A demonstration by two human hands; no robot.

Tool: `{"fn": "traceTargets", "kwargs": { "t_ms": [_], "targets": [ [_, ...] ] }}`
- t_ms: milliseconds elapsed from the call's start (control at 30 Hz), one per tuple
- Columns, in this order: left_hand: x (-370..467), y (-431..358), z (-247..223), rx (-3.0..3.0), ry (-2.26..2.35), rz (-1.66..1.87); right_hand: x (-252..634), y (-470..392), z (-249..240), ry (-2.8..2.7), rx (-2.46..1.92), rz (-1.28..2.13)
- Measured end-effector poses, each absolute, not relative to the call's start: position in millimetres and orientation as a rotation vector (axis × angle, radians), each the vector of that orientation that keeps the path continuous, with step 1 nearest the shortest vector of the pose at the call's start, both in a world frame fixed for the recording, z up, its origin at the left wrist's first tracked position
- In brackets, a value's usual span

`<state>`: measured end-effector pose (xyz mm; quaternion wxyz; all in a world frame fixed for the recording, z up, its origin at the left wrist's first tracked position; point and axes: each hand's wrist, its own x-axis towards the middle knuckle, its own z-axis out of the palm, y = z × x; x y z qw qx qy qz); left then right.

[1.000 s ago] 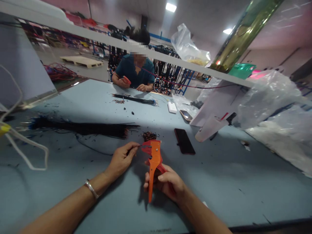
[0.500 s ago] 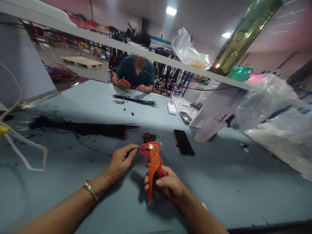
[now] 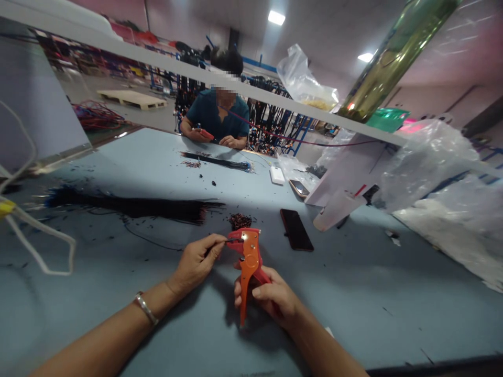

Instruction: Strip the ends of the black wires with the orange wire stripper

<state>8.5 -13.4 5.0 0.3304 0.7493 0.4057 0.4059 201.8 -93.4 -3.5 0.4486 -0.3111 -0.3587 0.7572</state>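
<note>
My right hand point(image 3: 271, 296) is closed round the handles of an orange and red wire stripper point(image 3: 250, 256), its head pointing away from me. Pinched in my left hand point(image 3: 200, 256) is a thin black wire point(image 3: 153, 241), which trails off to the left across the table. The wire's tip sits at the stripper's jaws; how far in it reaches I cannot tell. Just beyond the jaws lies a small heap of cut insulation bits point(image 3: 239, 220). A long bundle of black wires point(image 3: 137, 206) rests to the left, with blue at its far left end.
A dark phone point(image 3: 296, 230) lies right of the heap, with another phone point(image 3: 298, 188) and a white box point(image 3: 276, 175) behind. A lidded cup point(image 3: 340, 209) tilts in view. Across the table point(image 3: 353, 293), a person point(image 3: 218, 118) holds a red tool near more wires point(image 3: 220, 162).
The stripper has shifted very slightly to the right, and the black wire's tip now shows between its jaws. Across the table, the person's red tool has tilted a little.
</note>
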Motion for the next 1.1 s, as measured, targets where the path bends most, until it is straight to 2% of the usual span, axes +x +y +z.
{"fn": "traceTargets", "kwargs": {
  "t_ms": [1100],
  "targets": [
    [8.7, -19.6, 4.2, 1.981, 0.977, 1.117, 204.2, -94.8, -2.6, -0.998, -0.847, 1.818]
  ]
}}
